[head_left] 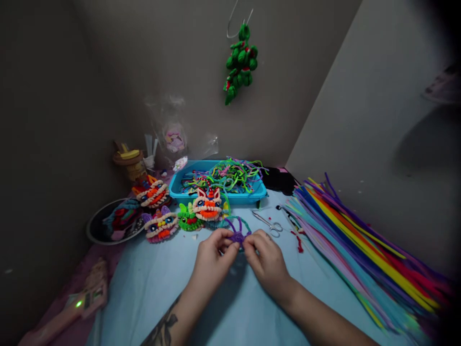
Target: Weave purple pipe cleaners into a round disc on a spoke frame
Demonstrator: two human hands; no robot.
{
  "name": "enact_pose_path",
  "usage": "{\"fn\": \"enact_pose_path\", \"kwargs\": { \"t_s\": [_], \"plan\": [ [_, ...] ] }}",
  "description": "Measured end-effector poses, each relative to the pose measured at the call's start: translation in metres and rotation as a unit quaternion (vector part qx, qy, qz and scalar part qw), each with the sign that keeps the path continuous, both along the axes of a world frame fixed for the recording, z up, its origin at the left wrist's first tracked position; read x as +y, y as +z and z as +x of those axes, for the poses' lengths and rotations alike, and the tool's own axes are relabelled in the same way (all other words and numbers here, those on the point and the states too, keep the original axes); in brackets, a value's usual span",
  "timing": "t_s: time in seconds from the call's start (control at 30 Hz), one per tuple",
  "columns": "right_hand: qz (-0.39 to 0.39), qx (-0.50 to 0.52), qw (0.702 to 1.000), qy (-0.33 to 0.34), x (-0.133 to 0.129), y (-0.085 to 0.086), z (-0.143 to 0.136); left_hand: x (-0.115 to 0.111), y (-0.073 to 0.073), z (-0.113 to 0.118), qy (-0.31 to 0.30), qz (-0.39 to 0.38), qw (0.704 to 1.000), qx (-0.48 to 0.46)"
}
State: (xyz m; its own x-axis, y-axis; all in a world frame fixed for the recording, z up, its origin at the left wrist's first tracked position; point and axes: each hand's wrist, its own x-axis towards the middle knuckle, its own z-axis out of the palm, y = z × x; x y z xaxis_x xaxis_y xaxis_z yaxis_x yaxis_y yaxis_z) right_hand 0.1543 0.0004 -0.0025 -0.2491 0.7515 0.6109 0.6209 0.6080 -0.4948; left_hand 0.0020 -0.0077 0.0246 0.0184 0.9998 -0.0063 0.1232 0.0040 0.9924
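Between my hands is a purple pipe cleaner piece, twisted into a small dense shape with loops rising from it. A teal strand curves up beside the purple loops. My left hand pinches the piece from the left, thumb against fingers. From the right, my right hand pinches its other side with curled fingers. Both hands are just above the blue table cover. Right behind them sit finished fuzzy lion heads, one orange and white, one green, one purple and cream.
A blue tray of tangled pipe cleaner pieces stands at the back. Scissors lie right of my hands. Long coloured pipe cleaners spread along the right. A round bowl and a pink glue gun are at the left.
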Motion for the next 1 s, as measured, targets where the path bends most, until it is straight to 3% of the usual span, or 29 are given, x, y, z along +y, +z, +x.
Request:
{"fn": "enact_pose_path", "kwargs": {
  "t_s": [0.17,0.3,0.53,0.67,1.0],
  "plan": [
    [-0.011,0.079,0.997,0.023,0.003,-0.003,0.0,0.003,0.0,0.0,0.034,-0.033,0.997,-0.063],
    [0.007,0.076,0.996,0.04,0.004,-0.004,0.003,0.005,-0.003,-0.001,0.037,-0.044,0.994,-0.089],
    [-0.001,0.062,0.998,0.014,0.001,-0.003,0.002,0.002,0.001,0.003,0.027,-0.032,0.998,-0.05],
    [-0.047,0.098,0.994,0.006,0.001,0.0,-0.004,0.001,0.002,0.003,0.029,-0.017,0.999,-0.024],
    [-0.103,0.145,0.984,-0.009,0.003,0.002,-0.01,0.001,-0.009,0.002,0.033,0.027,0.999,0.032]
  ]
}}
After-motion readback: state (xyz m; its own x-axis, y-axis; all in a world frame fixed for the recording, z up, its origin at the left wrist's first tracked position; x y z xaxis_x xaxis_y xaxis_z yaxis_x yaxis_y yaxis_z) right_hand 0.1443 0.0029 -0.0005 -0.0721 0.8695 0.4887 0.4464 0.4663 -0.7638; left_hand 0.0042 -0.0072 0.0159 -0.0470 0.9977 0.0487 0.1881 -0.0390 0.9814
